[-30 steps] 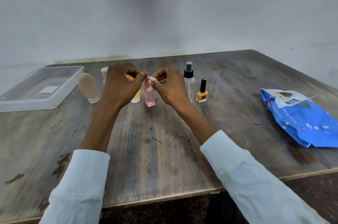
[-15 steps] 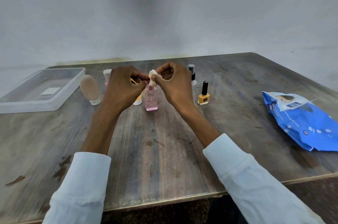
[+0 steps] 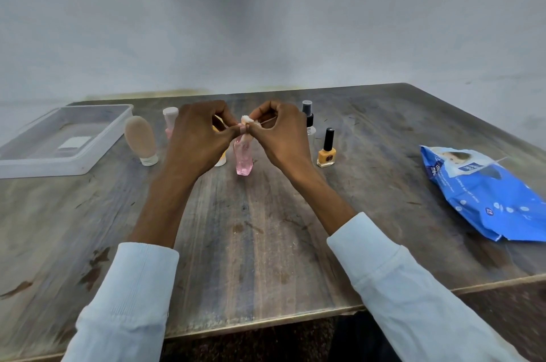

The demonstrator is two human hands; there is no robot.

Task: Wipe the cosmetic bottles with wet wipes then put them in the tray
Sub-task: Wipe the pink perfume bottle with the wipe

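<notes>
Tilting pink bottle, hands now lower

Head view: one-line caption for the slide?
Both hands, left hand and right hand, pinch a wipe at the top of a pink bottle on the table; tray far left.

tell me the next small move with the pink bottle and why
Probably draw the wet wipe down from the cap over the body of the pink bottle. Both the left hand and the right hand pinch the wipe only at the bottle's top, the body below looks bare, and the clear tray holds no bottles yet.
</notes>
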